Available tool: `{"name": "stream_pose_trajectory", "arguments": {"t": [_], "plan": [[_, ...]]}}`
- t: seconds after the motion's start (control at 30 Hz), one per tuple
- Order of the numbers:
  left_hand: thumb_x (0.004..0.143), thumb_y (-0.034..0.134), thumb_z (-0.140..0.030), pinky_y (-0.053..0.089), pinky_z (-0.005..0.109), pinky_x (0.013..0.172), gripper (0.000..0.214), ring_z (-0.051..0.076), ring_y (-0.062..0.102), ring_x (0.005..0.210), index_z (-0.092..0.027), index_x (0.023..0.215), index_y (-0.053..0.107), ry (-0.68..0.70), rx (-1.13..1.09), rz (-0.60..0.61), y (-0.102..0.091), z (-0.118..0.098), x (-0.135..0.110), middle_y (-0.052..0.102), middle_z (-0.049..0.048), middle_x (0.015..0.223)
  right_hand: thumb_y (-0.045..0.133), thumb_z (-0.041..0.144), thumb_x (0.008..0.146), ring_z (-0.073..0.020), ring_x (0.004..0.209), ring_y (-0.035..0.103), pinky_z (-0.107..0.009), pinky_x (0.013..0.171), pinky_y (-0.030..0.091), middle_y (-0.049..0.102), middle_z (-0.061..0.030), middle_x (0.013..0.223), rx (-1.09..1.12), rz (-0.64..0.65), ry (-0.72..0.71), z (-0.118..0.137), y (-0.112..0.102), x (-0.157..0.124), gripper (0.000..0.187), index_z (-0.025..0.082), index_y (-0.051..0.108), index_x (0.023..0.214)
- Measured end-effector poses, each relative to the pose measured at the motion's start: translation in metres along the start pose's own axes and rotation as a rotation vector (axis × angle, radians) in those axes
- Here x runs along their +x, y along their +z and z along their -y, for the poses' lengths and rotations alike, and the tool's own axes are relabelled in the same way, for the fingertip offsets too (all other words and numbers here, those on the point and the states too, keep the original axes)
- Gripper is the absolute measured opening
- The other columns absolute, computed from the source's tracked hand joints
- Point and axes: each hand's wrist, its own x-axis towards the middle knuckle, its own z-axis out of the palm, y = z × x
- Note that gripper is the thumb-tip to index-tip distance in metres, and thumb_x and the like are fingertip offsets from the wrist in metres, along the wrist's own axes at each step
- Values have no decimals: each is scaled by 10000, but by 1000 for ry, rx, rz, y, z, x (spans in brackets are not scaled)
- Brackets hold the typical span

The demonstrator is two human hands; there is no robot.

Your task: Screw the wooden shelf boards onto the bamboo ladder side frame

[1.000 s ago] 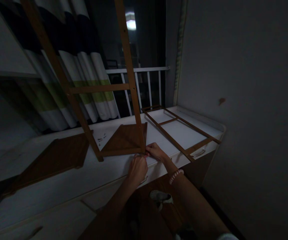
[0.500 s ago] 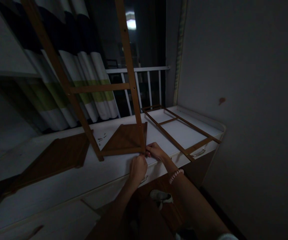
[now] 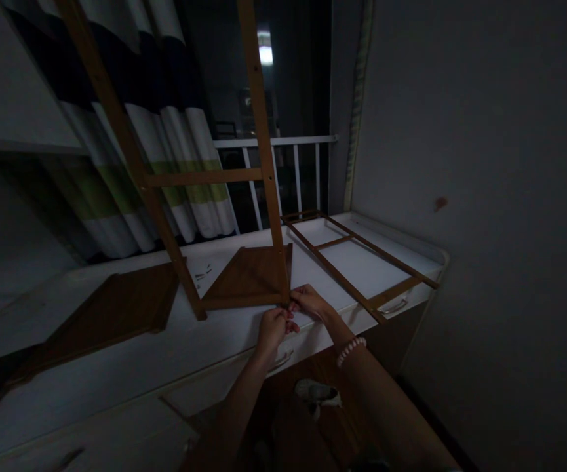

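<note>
An upright wooden frame (image 3: pixel 265 131) with two long legs and a crossbar stands on a white surface. A wooden shelf panel (image 3: pixel 246 275) lies between its legs at the bottom. At the near right corner, where leg and panel meet, my right hand (image 3: pixel 310 301) is closed with its fingertips on the frame's lower end. Just below that corner is my left hand (image 3: pixel 273 326), its fingers curled together close to the right fingertips. Whatever small thing it pinches is too dark to make out. Several small screw-like pieces (image 3: pixel 203 272) lie left of the panel.
Another wooden ladder-like frame (image 3: pixel 335 267) lies flat on the right, its end over the edge of the white cabinet top (image 3: pixel 224 334). A second wooden panel (image 3: pixel 126 298) lies at left. Behind are a striped curtain (image 3: pixel 165 144) and a white railing (image 3: pixel 297 174).
My left hand has loosened from a fist against the corner and dropped slightly, its fingers showing more. My right hand stays at the corner. The view has shifted a little.
</note>
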Motion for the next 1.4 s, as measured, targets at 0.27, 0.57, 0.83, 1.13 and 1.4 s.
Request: {"name": "stream_pose_trajectory", "arguments": {"t": [0.27, 0.57, 0.83, 1.13, 1.4], "plan": [[590, 424, -195, 115, 166, 334, 146, 24, 266, 285, -112, 588, 545, -30, 125, 171, -18, -6, 12, 556, -9, 439, 471, 197, 652, -65, 382, 463, -176, 422, 354, 509, 3, 393, 40, 24, 23, -2, 0, 1, 203, 117, 497, 467], [580, 536, -250, 218, 146, 291, 164, 39, 353, 249, -167, 643, 409, 101, -85, 52, -14, -1, 8, 512, -60, 396, 467, 175, 612, -55, 378, 443, -171, 415, 332, 500, 13, 384, 40, -10, 18, 0, 1, 0, 193, 126, 487, 426], [648, 533, -365, 473, 277, 595, 239, 132, 584, 463, -129, 622, 509, 286, -64, 128, -18, 9, 8, 586, 6, 515, 460, 155, 595, -52, 379, 432, -170, 414, 318, 496, 16, 388, 17, -17, 13, -2, 1, 2, 174, 123, 494, 427], [616, 590, -339, 454, 277, 698, 236, 163, 613, 700, -138, 720, 524, 334, 45, 295, -32, 11, 3, 635, 56, 722, 457, 167, 609, -63, 381, 441, -178, 407, 319, 470, 29, 387, 10, -21, 7, 1, 3, -1, 184, 137, 471, 428], [636, 568, -270, 449, 256, 624, 235, 149, 600, 641, -153, 827, 496, 412, 219, 190, -34, 13, 4, 611, 19, 655, 452, 210, 604, -81, 406, 478, -192, 440, 348, 489, 13, 394, 17, 10, -7, -3, 1, 1, 172, 132, 480, 453]]}}
